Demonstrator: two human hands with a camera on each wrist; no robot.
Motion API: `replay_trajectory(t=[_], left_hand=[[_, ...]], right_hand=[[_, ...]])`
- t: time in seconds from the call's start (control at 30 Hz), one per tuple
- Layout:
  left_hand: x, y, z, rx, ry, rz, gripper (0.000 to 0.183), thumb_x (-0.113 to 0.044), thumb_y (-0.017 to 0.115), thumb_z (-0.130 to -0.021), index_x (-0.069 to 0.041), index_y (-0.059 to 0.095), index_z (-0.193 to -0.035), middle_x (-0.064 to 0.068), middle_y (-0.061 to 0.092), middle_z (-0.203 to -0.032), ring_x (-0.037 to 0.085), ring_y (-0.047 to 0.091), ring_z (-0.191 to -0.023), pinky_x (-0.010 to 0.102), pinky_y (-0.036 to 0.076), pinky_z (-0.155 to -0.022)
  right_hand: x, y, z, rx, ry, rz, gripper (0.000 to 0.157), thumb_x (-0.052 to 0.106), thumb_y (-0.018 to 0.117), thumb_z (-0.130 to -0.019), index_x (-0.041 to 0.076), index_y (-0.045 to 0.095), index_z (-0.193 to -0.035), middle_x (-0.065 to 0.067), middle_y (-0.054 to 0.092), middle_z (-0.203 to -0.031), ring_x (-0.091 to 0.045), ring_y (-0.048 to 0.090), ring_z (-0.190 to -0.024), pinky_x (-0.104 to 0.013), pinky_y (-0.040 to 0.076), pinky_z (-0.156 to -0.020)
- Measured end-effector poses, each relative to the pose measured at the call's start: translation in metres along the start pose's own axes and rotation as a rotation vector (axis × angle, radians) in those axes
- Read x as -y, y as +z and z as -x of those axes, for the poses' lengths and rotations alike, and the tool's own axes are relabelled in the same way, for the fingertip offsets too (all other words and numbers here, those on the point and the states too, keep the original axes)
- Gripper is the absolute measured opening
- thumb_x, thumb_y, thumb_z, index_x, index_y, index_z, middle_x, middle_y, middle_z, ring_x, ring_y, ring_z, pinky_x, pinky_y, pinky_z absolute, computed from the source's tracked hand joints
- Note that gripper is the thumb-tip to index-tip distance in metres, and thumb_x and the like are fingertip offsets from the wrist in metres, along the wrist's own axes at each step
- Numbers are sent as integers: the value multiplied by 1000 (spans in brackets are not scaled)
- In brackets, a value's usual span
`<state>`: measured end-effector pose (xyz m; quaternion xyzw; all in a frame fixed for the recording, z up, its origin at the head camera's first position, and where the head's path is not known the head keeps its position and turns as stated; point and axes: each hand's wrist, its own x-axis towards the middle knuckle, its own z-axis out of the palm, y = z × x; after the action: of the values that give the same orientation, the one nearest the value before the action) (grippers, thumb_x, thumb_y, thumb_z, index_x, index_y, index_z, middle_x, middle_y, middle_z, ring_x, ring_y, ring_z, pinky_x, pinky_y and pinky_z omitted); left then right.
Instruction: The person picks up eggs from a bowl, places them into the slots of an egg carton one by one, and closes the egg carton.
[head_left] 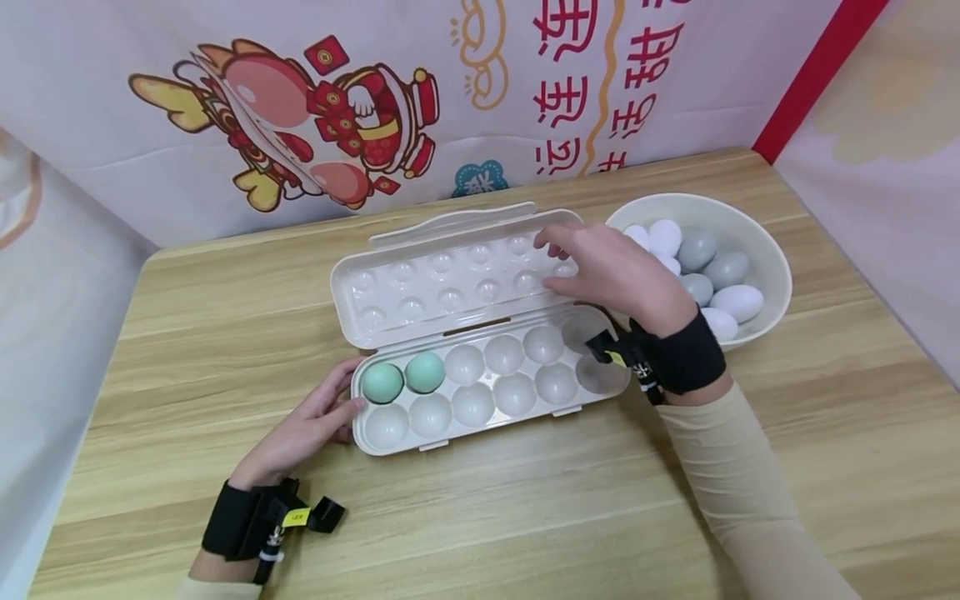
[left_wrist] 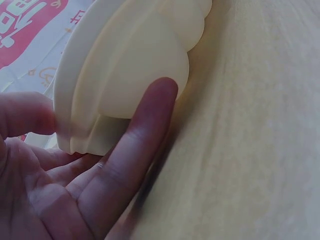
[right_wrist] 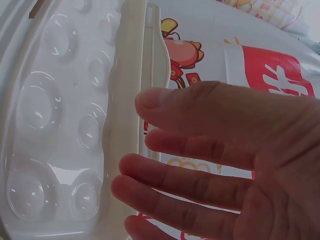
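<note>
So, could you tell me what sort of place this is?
Likely an indoor recording set-up: printed sheets hang around a table, and black cameras are strapped on both wrists.

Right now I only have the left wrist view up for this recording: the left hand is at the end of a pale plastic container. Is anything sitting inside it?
Observer: Yes, two green eggs sit side by side at the left end of the egg carton, in the row nearer its lid.
Reviewer: Is anything being held on the opposite side?
Observer: No, the right wrist view shows the right hand with nothing in its fingers.
Reviewer: Any more eggs about?
Observer: Yes, white eggs and grey eggs lie in a bowl to the right of the carton.
</note>
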<state>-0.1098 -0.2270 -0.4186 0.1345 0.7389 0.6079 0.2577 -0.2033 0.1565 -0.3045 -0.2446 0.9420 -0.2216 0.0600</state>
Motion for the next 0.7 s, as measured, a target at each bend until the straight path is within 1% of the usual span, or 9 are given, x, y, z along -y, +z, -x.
replay_trajectory(t=[0.23, 0.43, 0.57, 0.7], left_hand=[[1, 0, -1, 9, 10, 12, 49, -11, 43, -104, -5, 21, -148, 25, 28, -145, 23, 60, -99, 39, 55, -70], [1, -1, 0, -1, -2, 2, 49, -11, 43, -104, -5, 21, -148, 24, 29, -144, 22, 60, -98, 38, 55, -70], [0, 0, 1, -12, -14, -10, 51, -11, 43, -104, -5, 19, -149, 25, 28, -145, 20, 59, -97, 36, 54, -69], [0, 0, 0, -6, -13, -6, 51, -12, 43, -104, -5, 19, -149, 25, 28, -146, 21, 60, -98, 38, 55, -70]], right_hand=[[-5, -5, 6, -19, 2, -18, 37, 12, 72, -87, 1, 60, -120, -17, 64, -109, -30, 59, -99, -44, 48, -83], [-11, -9, 9, -28, 6, -5, 38, 13, 71, -88, 1, 60, -121, -17, 64, -109, -31, 59, -99, -45, 47, -84], [-14, -11, 11, -40, 1, -9, 40, 12, 73, -87, -1, 59, -122, -17, 64, -109, -31, 58, -100, -45, 47, -85], [-18, -14, 13, -46, 24, -14, 42, 12, 75, -85, -2, 59, -122, -18, 64, -110, -31, 57, -100, -44, 47, -86]])
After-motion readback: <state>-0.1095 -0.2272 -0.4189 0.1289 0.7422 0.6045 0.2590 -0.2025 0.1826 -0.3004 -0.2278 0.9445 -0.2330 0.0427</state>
